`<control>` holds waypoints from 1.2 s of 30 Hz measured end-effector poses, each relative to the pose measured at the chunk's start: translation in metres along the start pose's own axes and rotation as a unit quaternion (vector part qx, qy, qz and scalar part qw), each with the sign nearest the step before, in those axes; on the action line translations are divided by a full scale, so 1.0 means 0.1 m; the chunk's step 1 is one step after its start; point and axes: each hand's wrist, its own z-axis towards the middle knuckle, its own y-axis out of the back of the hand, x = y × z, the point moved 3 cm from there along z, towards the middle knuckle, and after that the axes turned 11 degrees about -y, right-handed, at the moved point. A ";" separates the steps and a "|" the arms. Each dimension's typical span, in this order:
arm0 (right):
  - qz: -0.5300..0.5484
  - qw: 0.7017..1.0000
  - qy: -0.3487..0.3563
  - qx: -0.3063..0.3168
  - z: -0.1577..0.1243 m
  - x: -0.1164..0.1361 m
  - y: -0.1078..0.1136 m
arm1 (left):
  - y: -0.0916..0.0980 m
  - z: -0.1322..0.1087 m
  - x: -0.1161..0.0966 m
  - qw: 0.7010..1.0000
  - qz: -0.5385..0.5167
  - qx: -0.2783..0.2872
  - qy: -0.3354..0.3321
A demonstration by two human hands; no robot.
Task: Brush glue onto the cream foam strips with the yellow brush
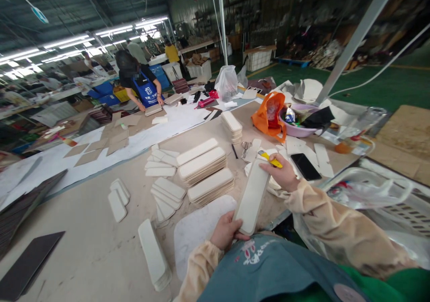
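My left hand (225, 231) grips the near end of a long white rounded panel (251, 197), held just above the table edge. Its far end meets my right hand (282, 172), which is closed around a yellow knife (270, 159). Stacks of the same white panels (205, 171) lie just left of the held one. A white cutting mat (196, 226) lies under my left hand. Loose white panels (165, 194) are spread further left.
A black phone (305, 166), scissors (246, 147), an orange bag (269, 115) and a pink bowl (297, 130) sit at the right. A white basket (396, 201) stands at my right. Across the table a person in a blue apron (143, 87) works. Dark sheets (28, 261) lie near left.
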 end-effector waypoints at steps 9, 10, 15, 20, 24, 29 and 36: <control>-0.052 0.999 -0.007 0.002 -0.01 -0.10 0.05 | 0.00 0.02 0.06 0.999 -0.013 -0.034 0.024; -0.047 0.999 -0.011 0.005 -0.01 -0.11 0.05 | 0.00 0.02 0.06 0.999 -0.014 -0.036 0.024; 0.007 0.999 -0.027 0.024 0.00 -0.12 0.05 | 0.02 0.03 0.06 0.999 -0.015 -0.039 0.003; 0.037 0.999 -0.004 0.030 -0.03 -0.01 0.02 | 0.08 0.04 0.11 0.998 -0.031 -0.058 -0.024; 0.095 0.994 0.003 0.045 -0.09 0.16 -0.04 | 0.13 0.04 0.16 0.996 -0.058 -0.050 -0.045; 0.170 0.981 -0.012 0.090 -0.19 0.33 -0.13 | 0.10 0.06 0.01 0.997 -0.051 0.006 -0.066; 0.142 0.982 -0.002 0.123 -0.34 0.56 -0.29 | -0.06 0.19 -0.35 0.997 0.025 0.039 -0.057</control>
